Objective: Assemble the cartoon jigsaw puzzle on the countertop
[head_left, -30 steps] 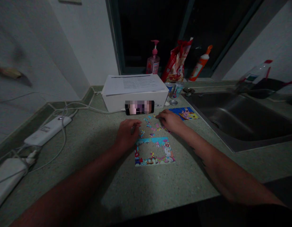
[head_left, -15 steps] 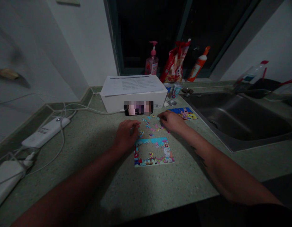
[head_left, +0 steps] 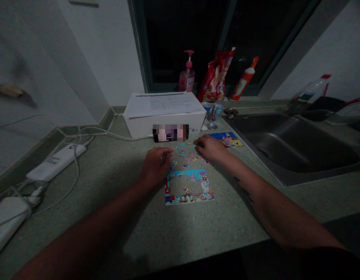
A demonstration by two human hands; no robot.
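A partly built jigsaw puzzle [head_left: 188, 187] lies on the speckled green countertop [head_left: 115, 217], its colourful border assembled around a bare centre. Scattered small puzzle pieces [head_left: 187, 154] lie just beyond it. My left hand [head_left: 154, 166] rests at the left of these pieces, its curled fingertips close together, and any piece between them is hidden. My right hand [head_left: 209, 148] is curled over the right side of the pieces, with its fingertips down among them. Beyond that hand lies a cartoon picture card [head_left: 226, 139].
A white box [head_left: 165, 126] topped with papers stands behind the pieces, with a phone [head_left: 169, 133] leaning against it. Cables and white power banks [head_left: 55, 162] lie at left. A steel sink [head_left: 293, 149] is at right; bottles and cans stand behind.
The view has drifted slightly. Both hands stay in nearly the same places beside and over the loose pieces, and the puzzle shows no visible change.
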